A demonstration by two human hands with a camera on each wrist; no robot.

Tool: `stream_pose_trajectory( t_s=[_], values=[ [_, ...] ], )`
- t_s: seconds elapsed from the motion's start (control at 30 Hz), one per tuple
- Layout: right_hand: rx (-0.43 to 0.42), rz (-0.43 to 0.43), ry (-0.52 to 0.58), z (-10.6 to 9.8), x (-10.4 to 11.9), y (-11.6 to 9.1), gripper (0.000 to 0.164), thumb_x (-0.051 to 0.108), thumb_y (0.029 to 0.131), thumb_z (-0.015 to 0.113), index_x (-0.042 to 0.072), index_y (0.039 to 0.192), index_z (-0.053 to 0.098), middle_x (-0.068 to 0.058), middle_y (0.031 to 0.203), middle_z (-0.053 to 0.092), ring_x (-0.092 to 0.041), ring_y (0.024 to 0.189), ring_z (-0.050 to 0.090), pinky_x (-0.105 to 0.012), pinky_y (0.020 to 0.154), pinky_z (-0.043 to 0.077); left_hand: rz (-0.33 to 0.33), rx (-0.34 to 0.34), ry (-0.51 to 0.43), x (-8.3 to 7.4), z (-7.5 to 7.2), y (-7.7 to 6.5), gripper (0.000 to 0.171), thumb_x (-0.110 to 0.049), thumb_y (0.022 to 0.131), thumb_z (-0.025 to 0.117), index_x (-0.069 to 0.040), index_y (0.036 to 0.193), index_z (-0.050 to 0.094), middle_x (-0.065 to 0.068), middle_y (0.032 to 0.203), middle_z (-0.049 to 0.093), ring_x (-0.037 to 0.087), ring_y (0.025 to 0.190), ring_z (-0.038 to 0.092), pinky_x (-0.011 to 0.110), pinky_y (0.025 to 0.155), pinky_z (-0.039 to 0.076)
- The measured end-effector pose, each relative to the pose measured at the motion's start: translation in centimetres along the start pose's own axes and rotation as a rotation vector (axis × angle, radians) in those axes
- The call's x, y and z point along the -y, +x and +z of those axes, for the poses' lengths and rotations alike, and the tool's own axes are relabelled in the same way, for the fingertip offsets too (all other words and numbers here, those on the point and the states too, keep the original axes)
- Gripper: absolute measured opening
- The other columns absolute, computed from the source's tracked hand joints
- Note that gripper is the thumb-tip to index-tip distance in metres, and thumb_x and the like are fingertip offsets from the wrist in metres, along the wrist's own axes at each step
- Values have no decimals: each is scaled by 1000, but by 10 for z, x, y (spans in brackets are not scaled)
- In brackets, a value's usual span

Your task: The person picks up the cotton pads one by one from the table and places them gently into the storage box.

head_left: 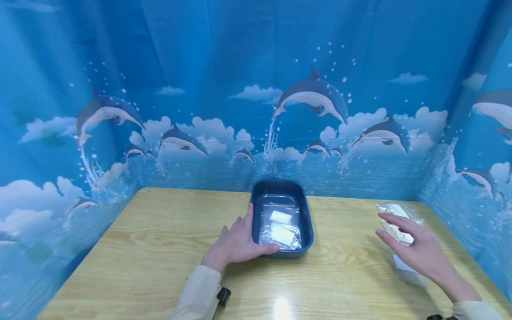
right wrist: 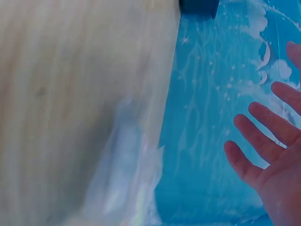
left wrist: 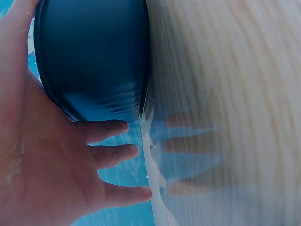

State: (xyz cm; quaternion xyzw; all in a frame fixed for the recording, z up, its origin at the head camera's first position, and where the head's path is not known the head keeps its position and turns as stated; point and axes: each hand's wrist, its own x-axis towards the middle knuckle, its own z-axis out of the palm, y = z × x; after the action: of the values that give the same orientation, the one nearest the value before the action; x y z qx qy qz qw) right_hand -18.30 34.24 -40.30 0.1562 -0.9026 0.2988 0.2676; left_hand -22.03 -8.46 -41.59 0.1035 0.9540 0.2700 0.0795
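A dark blue rectangular tray (head_left: 308, 222) stands at the middle of the table's far part. Inside it lie clear plastic bags (head_left: 282, 233) with white pieces in them. My left hand (head_left: 236, 244) is at the tray's left side, its thumb over the near rim. In the left wrist view its fingers (left wrist: 117, 155) stretch out straight beside the tray wall. My right hand (head_left: 424, 249) hovers at the right over more clear bags (head_left: 400, 210), fingers spread and holding nothing. These bags (right wrist: 120, 183) look blurred in the right wrist view.
A wooden table (head_left: 168, 231) carries everything. Blue curtains (head_left: 224, 58) printed with dolphins hang behind it and along both sides. A whitish block-like stack (head_left: 412, 276) lies partly under the right hand, near the table's right edge.
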Motion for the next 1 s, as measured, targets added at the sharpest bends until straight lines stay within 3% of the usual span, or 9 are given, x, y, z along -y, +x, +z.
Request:
stream_pose_trajectory(
  t_s=[0.07, 0.33, 0.47, 0.67, 0.83, 0.9, 1.0],
  values=[
    [5, 58, 24, -5, -5, -5, 46, 11, 87, 81, 19, 131, 71, 43, 124, 56, 28, 112, 49, 5, 84, 41, -2, 0, -3, 0, 1, 0, 139, -87, 69, 67, -17, 166, -3, 13, 170, 24, 41, 154, 29, 74, 122, 17],
    [63, 230, 60, -24, -26, -22, 40, 17, 94, 75, 10, 133, 69, 48, 109, 56, 27, 93, 55, -1, 70, 49, -5, -1, -2, 0, 2, 2, 138, -86, 71, 67, -17, 166, -4, 14, 170, 25, 42, 155, 29, 74, 122, 17],
    [106, 312, 74, -32, -38, -30, 38, 21, 97, 73, 8, 132, 69, 48, 108, 57, 27, 92, 55, -3, 67, 51, -2, -4, 3, 0, 2, 2, 137, -85, 71, 68, -17, 166, -4, 14, 170, 24, 42, 155, 29, 74, 122, 17],
    [171, 373, 34, -40, -55, -41, 39, 28, 99, 71, 3, 128, 70, 46, 105, 59, 35, 96, 45, -3, 65, 51, -7, -4, 0, 0, 2, 2, 137, -84, 71, 68, -17, 166, -4, 14, 170, 25, 42, 154, 29, 74, 122, 17],
    [211, 365, -29, -43, -68, -49, 39, 31, 96, 73, 3, 124, 73, 47, 104, 55, 35, 94, 43, -3, 63, 50, -10, 0, -1, -1, 1, 1, 137, -84, 72, 69, -17, 166, -3, 14, 170, 25, 42, 154, 29, 73, 122, 17],
    [228, 373, -68, -44, -72, -49, 40, 33, 95, 75, 4, 123, 74, 41, 105, 59, 34, 92, 41, -4, 61, 51, -9, 0, 1, -1, 1, 1, 136, -84, 72, 68, -17, 166, -3, 14, 170, 25, 42, 154, 29, 73, 122, 17],
    [288, 399, -122, -45, -76, -49, 45, 39, 94, 75, 6, 125, 73, 10, 115, 75, 34, 90, 37, -10, 60, 53, -9, 1, 5, -1, 1, 1, 136, -84, 72, 68, -17, 166, -4, 14, 170, 25, 42, 154, 29, 73, 122, 17]
  ],
)
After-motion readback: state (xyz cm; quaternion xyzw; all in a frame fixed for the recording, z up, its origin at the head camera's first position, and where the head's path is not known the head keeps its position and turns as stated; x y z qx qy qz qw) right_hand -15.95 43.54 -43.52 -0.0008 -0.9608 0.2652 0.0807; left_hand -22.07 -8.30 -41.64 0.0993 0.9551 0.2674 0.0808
